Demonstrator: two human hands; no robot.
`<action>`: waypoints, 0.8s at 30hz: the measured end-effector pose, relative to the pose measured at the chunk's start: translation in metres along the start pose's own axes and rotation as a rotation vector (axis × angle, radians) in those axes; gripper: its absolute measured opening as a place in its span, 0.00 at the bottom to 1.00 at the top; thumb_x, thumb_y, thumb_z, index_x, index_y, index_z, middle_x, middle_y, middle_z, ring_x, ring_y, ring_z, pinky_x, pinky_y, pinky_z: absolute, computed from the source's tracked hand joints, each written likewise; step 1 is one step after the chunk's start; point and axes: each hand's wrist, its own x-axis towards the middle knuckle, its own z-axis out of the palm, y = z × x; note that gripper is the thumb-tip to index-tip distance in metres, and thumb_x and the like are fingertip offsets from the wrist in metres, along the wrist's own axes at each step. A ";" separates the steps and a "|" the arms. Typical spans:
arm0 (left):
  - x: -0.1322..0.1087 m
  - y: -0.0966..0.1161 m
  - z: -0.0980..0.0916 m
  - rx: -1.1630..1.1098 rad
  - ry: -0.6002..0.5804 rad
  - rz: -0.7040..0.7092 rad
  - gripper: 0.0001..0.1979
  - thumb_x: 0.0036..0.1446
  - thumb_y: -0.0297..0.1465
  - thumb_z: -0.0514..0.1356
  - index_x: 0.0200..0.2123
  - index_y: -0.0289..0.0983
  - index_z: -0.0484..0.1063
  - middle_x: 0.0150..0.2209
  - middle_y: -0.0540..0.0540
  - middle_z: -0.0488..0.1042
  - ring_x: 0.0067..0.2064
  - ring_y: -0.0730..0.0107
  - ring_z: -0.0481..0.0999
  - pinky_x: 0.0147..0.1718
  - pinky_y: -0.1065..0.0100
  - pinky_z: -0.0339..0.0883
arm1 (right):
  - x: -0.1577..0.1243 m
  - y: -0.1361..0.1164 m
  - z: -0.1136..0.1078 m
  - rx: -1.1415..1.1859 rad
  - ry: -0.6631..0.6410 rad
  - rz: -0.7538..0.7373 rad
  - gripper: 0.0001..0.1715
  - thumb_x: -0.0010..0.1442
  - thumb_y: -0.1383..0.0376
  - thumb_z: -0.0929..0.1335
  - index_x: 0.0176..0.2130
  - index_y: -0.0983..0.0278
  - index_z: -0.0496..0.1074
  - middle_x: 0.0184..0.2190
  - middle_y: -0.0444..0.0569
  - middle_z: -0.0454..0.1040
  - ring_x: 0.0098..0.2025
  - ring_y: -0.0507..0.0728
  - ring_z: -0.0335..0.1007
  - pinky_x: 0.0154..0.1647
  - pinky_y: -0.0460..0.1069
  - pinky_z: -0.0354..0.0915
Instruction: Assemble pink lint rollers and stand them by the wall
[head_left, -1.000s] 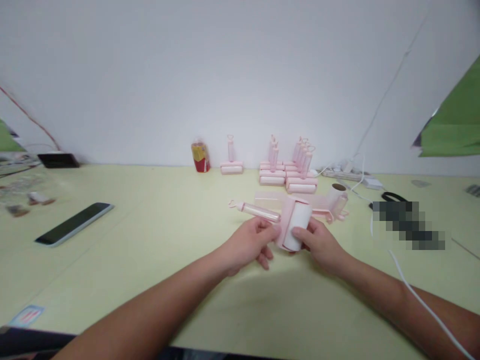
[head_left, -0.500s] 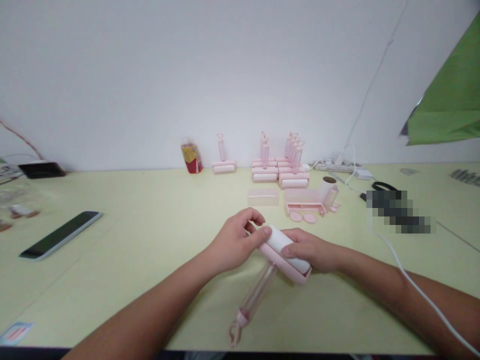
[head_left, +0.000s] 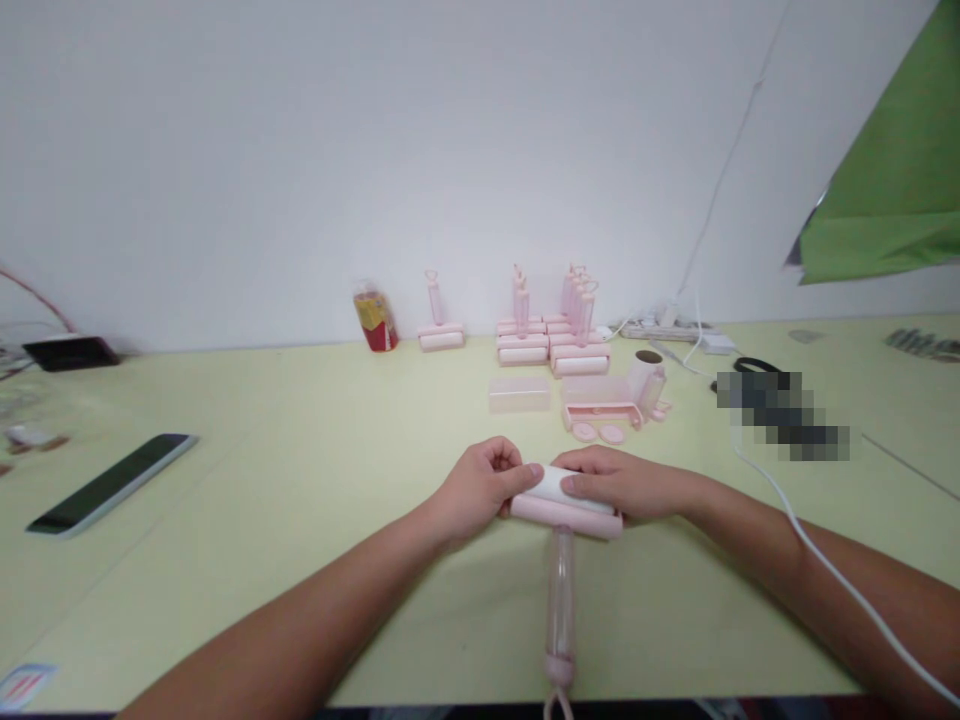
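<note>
Roller [head_left: 568, 517], pink with a white roll [head_left: 552, 484], was gripped at opposite ends by the left hand [head_left: 480, 490] and right hand [head_left: 628, 485] over the surface [head_left: 300, 420], its clear handle [head_left: 561, 595] extending from the near side; two pink discs [head_left: 584, 432] lay beyond.

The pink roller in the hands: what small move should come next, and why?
Perhaps press the white roll lightly to check it sits firmly: the left hand and right hand each rest a thumb on it, it lies along the pink holder, and the hands partly hide its fit.
</note>
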 end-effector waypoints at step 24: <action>0.008 -0.014 0.000 0.133 0.218 -0.031 0.26 0.49 0.50 0.64 0.21 0.37 0.57 0.19 0.56 0.57 0.22 0.78 0.54 0.21 0.73 0.46 | 0.008 -0.006 0.023 -0.251 0.264 0.042 0.16 0.64 0.55 0.65 0.39 0.64 0.74 0.36 0.48 0.77 0.37 0.58 0.71 0.37 0.50 0.60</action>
